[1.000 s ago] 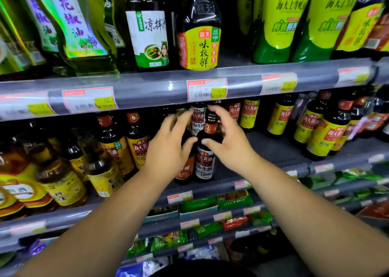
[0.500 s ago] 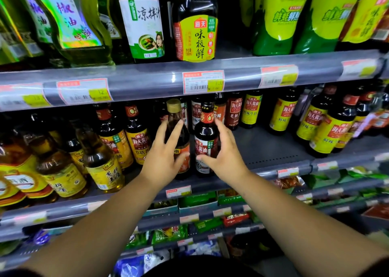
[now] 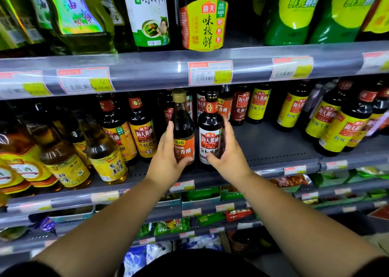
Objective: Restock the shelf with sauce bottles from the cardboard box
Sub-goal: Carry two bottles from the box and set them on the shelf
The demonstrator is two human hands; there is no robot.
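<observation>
From the head view, both bare forearms reach up to the middle grey metal shelf (image 3: 273, 142). The left hand (image 3: 168, 156) closes its grip round a dark glass bottle with a gold cap and orange label (image 3: 183, 125), thumb on the front of the label and fingers curled round the bottle's left side. The right hand (image 3: 228, 152) closes its grip round a dark sauce bottle with a red-and-white label (image 3: 210, 133), thumb low on the label and fingers wrapped round the right side.

Both bottles stand upright near the front edge of this shelf, just beside each other. More dark bottles stand behind them. Amber bottles with yellow labels (image 3: 105, 156) crowd the left, and dark bottles with yellow labels (image 3: 341, 129) stand well apart to the right. A white-and-red price tag (image 3: 210, 72) sits on the rail above. Green packets (image 3: 200, 194) fill the lower shelves.
</observation>
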